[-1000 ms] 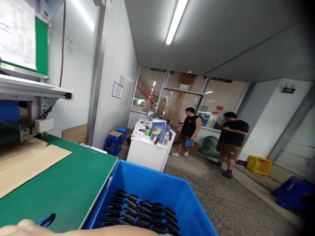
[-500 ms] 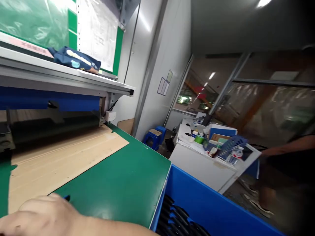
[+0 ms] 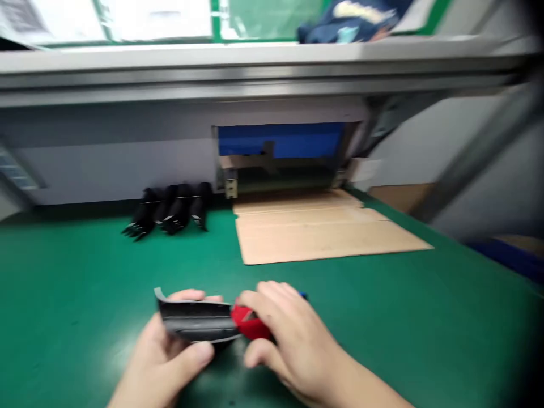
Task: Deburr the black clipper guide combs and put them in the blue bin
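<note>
A black curved piece (image 3: pixel 198 320) with a thin grey edge lies in my left hand (image 3: pixel 164 354), thumb on its near side and fingers behind it. Its right end meets a red object (image 3: pixel 250 324), which my right hand (image 3: pixel 293 337) grips from above, with the thumb in front. A small blue tip shows just behind the right hand. Both hands are above the green tabletop (image 3: pixel 106 272), near its front. How the red object joins the black piece cannot be made out.
Several black bundles (image 3: pixel 178 207) lie at the back left of the table. A flat cardboard sheet (image 3: pixel 323 232) extends from an opening under the grey shelf (image 3: pixel 255 73). Papers and a dark blue cloth item (image 3: pixel 357 20) are above the shelf.
The view has swung left, away from the blue bin and the room. My left hand is now visible holding the black piece, and both hands are together at the front.
</note>
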The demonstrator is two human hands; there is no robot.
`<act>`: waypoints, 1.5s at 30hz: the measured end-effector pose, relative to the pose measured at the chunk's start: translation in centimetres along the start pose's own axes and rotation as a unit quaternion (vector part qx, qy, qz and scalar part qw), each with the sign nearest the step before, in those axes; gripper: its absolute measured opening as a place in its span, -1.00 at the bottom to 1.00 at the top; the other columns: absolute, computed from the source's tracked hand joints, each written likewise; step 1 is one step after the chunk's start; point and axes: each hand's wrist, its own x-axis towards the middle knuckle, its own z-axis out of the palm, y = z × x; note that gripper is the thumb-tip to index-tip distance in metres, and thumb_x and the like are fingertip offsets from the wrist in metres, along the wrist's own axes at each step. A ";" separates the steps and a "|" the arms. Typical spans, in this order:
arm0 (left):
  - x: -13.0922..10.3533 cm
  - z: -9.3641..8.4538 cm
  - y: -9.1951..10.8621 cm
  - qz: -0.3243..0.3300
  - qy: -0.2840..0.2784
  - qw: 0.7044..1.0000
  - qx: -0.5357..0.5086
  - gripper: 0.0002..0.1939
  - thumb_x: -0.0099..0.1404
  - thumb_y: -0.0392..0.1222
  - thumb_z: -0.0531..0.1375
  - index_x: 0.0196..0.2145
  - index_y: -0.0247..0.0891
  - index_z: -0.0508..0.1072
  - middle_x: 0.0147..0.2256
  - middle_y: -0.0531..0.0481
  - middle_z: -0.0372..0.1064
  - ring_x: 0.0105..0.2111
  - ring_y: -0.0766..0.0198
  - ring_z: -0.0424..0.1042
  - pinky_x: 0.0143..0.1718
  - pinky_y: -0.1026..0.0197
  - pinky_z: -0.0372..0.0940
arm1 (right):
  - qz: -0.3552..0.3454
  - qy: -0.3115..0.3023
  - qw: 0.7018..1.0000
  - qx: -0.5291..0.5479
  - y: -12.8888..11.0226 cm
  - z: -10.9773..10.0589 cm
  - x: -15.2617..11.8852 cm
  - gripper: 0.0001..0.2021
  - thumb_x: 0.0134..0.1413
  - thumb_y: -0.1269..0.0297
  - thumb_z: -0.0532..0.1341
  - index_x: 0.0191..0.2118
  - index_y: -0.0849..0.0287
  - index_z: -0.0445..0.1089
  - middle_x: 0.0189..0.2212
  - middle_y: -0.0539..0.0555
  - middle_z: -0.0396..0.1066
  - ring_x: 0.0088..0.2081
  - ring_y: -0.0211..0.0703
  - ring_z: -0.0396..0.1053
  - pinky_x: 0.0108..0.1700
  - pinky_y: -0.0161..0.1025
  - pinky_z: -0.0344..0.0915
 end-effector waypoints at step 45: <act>0.2 -1.0 1.7 -0.016 -0.153 0.981 -0.121 -0.52 0.11 -0.25 0.36 -0.04 -0.16 0.29 -0.03 -0.13 0.38 -0.07 0.16 0.39 -0.01 0.15 0.25 | 0.051 -0.146 0.940 0.305 -0.9 -0.5 0.7 -0.45 0.31 -0.20 -0.22 -0.46 0.15 0.12 -0.53 -0.05 0.13 -0.48 -0.23 0.10 -0.40 -0.30 0.02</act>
